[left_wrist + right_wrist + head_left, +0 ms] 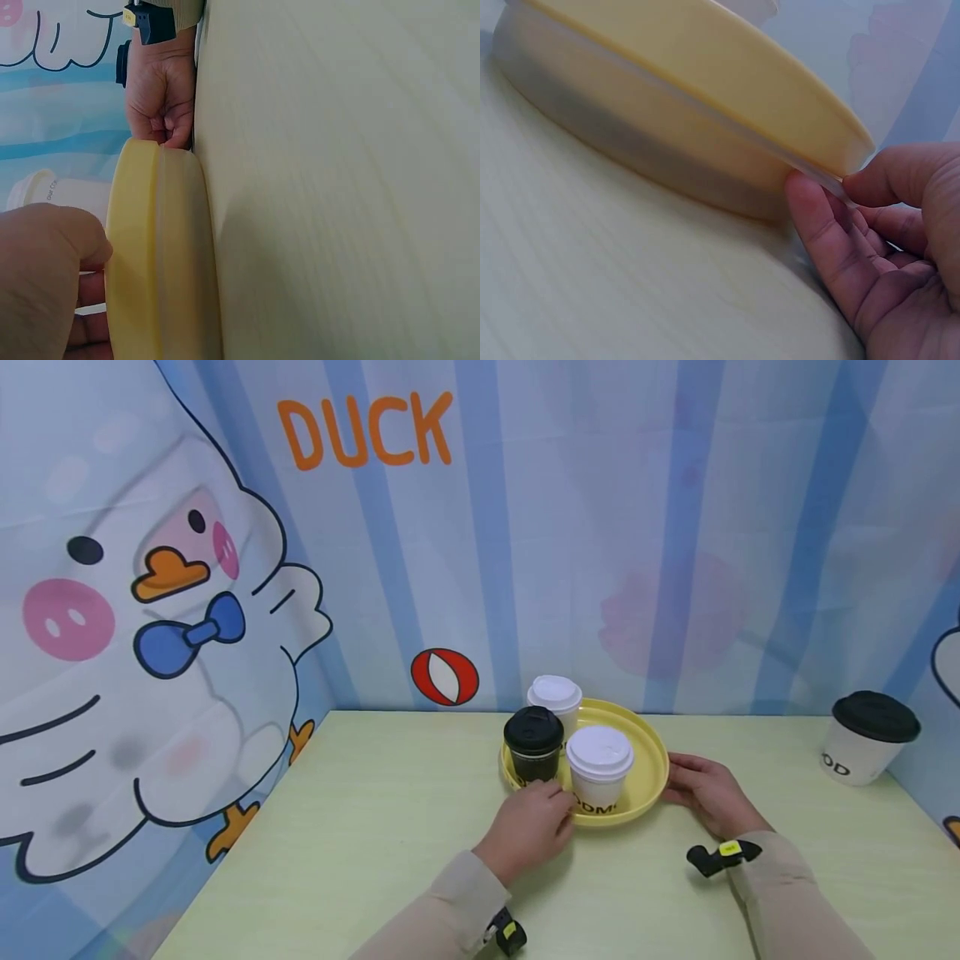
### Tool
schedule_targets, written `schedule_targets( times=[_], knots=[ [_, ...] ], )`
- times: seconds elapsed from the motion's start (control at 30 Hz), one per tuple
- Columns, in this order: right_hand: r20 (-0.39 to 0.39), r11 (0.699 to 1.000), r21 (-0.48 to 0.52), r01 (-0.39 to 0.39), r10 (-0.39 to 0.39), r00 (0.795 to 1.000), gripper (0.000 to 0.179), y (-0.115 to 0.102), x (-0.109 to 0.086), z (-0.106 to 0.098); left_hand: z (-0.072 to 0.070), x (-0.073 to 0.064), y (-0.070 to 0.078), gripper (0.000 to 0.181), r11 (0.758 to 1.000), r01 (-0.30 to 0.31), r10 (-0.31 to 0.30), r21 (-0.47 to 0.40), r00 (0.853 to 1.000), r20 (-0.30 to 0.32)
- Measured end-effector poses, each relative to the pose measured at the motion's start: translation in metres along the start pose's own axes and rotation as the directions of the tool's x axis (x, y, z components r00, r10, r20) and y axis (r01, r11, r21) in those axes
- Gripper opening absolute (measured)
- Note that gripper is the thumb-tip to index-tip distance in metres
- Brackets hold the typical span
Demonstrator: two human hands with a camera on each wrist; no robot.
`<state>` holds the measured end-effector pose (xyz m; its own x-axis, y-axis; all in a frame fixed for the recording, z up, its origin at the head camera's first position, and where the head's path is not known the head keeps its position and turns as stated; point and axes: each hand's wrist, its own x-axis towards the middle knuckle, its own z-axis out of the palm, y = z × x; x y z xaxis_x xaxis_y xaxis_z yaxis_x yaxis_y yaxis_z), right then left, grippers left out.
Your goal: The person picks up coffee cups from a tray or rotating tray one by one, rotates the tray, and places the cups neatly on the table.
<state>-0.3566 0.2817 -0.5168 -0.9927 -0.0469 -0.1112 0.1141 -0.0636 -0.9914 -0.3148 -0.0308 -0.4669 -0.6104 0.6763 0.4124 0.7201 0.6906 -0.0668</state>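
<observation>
A round yellow tray (645, 768) carries a cup with a black lid (534, 739) and two cups with white lids, one at the front (599, 764) and one at the back (555, 695). My left hand (531, 828) grips the tray's front-left rim, just before the black-lidded cup. In the left wrist view the thumb (90, 238) meets the rim, and the fingers bend behind it, their tips hidden. At the tray's right side, my right hand (712, 793) holds the edge. Its thumb (881, 174) and fingers (821, 232) pinch the rim in the right wrist view.
A larger white cup with a black lid (870, 739) stands at the far right of the pale table (375, 810). A blue striped backdrop (570, 527) with a duck drawing rises along the table's back and sides.
</observation>
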Motion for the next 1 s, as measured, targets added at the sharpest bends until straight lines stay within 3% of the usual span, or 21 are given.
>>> schedule_targets(
  times=[0.17, 0.33, 0.43, 0.6, 0.7, 0.83, 1.0],
  knots=[
    [-0.001, 1.000, 0.009, 0.002, -0.002, 1.000, 0.064, 0.000, 0.000, 0.001, -0.003, 0.001, 0.009, 0.006, 1.000, -0.015, 0.015, 0.004, 0.999, -0.052],
    [-0.003, 1.000, 0.014, 0.000, 0.000, 1.000, 0.064, -0.002, -0.001, 0.002, -0.008, 0.010, 0.034, 0.005, 0.998, -0.069, 0.068, -0.008, 0.996, -0.053],
    [-0.013, 1.000, 0.002, -0.005, 0.005, 1.000, 0.064, -0.002, -0.001, 0.003, -0.008, 0.021, 0.055, 0.007, 0.995, -0.096, 0.096, -0.001, 0.995, -0.010],
    [-0.024, 1.000, -0.024, 0.003, -0.003, 1.000, 0.063, -0.001, -0.001, 0.003, -0.006, 0.045, 0.086, 0.013, 0.994, -0.098, 0.093, 0.041, 0.989, 0.114],
    [-0.023, 0.999, -0.052, 0.010, -0.012, 1.000, 0.064, 0.000, -0.001, 0.003, -0.004, 0.056, 0.099, 0.021, 0.995, -0.065, 0.051, 0.079, 0.984, 0.172],
    [-0.036, 0.996, -0.092, 0.018, -0.021, 0.999, 0.064, 0.001, 0.001, 0.002, 0.002, 0.069, 0.108, 0.029, 0.993, 0.036, -0.062, 0.116, 0.972, 0.227],
    [-0.039, 0.994, -0.104, 0.011, -0.015, 0.999, 0.061, 0.000, 0.000, 0.002, 0.013, 0.079, 0.114, 0.023, 0.977, 0.143, -0.179, 0.158, 0.953, 0.245]
  ],
)
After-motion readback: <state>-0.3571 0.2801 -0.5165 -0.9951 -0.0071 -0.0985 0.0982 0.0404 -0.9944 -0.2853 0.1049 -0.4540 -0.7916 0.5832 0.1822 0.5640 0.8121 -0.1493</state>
